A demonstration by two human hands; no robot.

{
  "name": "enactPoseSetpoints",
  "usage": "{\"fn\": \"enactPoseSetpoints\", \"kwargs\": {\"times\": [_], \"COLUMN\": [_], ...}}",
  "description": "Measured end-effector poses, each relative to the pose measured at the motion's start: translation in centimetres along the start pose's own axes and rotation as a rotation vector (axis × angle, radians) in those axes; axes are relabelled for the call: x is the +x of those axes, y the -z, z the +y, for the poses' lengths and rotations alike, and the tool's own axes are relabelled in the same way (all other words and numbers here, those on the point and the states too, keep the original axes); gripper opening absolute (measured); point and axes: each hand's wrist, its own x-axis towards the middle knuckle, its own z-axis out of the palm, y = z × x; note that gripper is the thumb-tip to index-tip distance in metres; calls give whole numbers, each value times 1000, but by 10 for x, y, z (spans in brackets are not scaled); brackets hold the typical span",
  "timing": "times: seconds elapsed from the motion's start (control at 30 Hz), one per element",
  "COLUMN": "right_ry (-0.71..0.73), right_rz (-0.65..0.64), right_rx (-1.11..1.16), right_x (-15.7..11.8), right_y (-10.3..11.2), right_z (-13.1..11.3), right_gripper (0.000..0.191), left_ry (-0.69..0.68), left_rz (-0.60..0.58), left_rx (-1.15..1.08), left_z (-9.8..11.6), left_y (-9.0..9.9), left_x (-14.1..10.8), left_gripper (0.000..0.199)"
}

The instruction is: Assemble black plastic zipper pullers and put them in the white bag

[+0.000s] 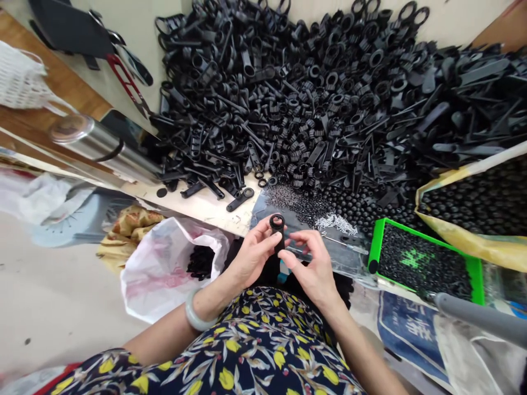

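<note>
My left hand [253,252], with a pale green bangle [200,311] on its wrist, grips a black plastic part with a ring-shaped head [277,224] upright between thumb and fingers. My right hand [308,269] is curled just beside that part, its fingertips close to the stem. Whether those fingertips hold something tiny is too hard to see. Below the hands lies a clear plastic sheet [267,206] bearing small dark pieces [282,196] and a little heap of silvery pins [335,224]. A huge pile of similar black plastic parts [288,99] rises beyond.
A green-framed tray of small black pieces [424,260] sits right of my hands, with a yellow sack of black beads [477,203] behind it. To the left stand a white plastic bag [164,269] and a steel flask [105,145]. A grey handle [477,315] intrudes at right.
</note>
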Motion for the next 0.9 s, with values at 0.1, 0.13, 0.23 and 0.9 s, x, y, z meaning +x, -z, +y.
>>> {"fn": "enactPoseSetpoints", "kwargs": {"times": [0.1, 0.13, 0.23, 0.9], "right_ry": [44, 54, 60, -104], "right_rz": [-113, -135, -193, -437], "right_rx": [-52, -44, 27, 108], "right_x": [8, 10, 12, 10], "right_y": [-2, -3, -5, 4], "right_z": [-5, -6, -7, -11], "right_gripper": [19, 22, 31, 33], "left_ry": [17, 17, -24, -115], "left_rz": [-19, -36, -92, -504], "left_rx": [83, 122, 267, 673], "left_z": [0, 1, 6, 24], "left_y": [-1, -1, 3, 13], "left_x": [-4, -5, -8, -20], "left_gripper": [56, 57, 55, 50]}}
